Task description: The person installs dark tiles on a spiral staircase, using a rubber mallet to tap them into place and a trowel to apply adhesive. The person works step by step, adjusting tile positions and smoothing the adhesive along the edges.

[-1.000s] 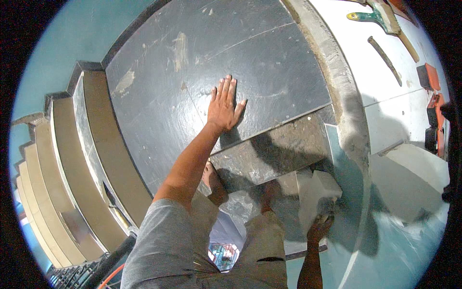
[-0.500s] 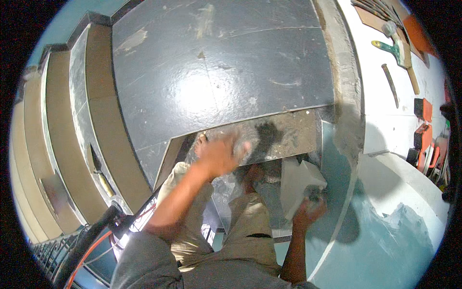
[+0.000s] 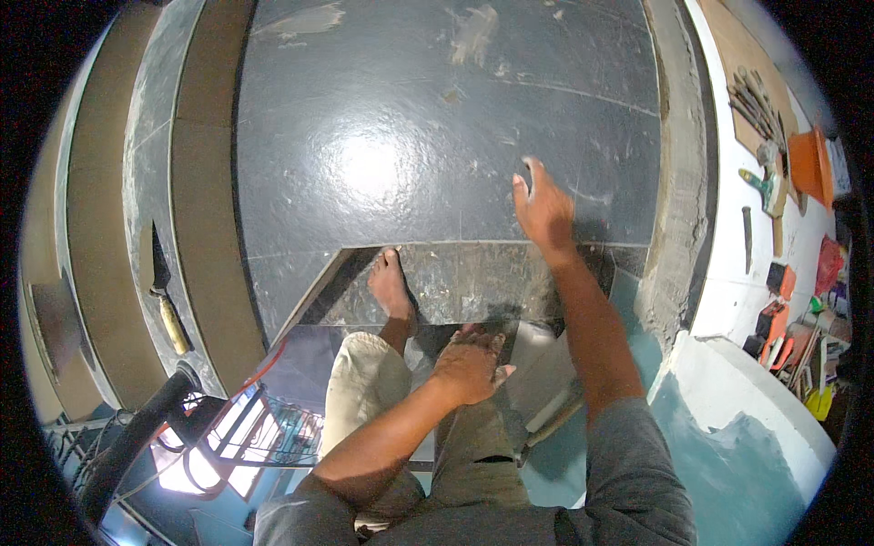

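Observation:
My right hand (image 3: 546, 214) reaches out over the dark tiled landing (image 3: 437, 127). Its thumb and forefinger are apart, and I see nothing between them. Lower down, my left hand (image 3: 469, 366) is in front of my right leg with its fingers spread, palm down. Whether it touches my knee or the step below cannot be made out. A worn, grey-brown step (image 3: 482, 278) runs along the landing's front edge. My bare left foot (image 3: 391, 289) stands on it. A pale flat piece (image 3: 534, 338) shows between my left hand and right forearm, partly hidden.
Stairs with brown risers (image 3: 205, 173) run along the left, and a pointing trowel (image 3: 171, 323) lies on one tread. On the white ledge at right are a green-handled brush (image 3: 756, 180), an orange container (image 3: 810, 164) and orange-black tools (image 3: 774, 320). A black pole (image 3: 137, 446) slants at lower left.
My right hand has gone from low by the right wall to forward over the landing. My left hand has drawn back from above the step toward my right leg. The view has shifted.

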Demonstrator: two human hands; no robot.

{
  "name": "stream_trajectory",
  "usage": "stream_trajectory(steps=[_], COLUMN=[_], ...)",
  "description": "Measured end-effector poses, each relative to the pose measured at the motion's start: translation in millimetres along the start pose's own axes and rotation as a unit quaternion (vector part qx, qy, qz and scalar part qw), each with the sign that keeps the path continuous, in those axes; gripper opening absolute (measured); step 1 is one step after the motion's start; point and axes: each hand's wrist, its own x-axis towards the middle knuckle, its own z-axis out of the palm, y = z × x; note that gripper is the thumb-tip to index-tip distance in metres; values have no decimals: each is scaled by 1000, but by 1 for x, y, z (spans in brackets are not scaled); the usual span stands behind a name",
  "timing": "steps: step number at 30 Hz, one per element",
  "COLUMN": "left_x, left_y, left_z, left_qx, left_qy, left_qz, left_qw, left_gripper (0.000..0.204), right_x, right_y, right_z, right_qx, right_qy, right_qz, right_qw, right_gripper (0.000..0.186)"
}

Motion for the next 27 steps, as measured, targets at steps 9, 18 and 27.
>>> stream_trajectory(steps=[9,18,27], left_x=[10,17,31], left_y=[-18,-37,-65], left_z=[-17,-30,-34], left_qx=[-38,-94,-72], left_qy=[16,53,106], left_qz=[-18,3,35], left_qw=[999,994,991], left_gripper=[72,69,71], right_x=[9,220,257], right_y=[-11,6,-35], right_z=[13,13,40], right_qx=[-101,-120,-161], right_qy=[-75,-51,-64], right_qz=[77,109,122], right_qw=[989,985,977], right_gripper=[43,45,52])
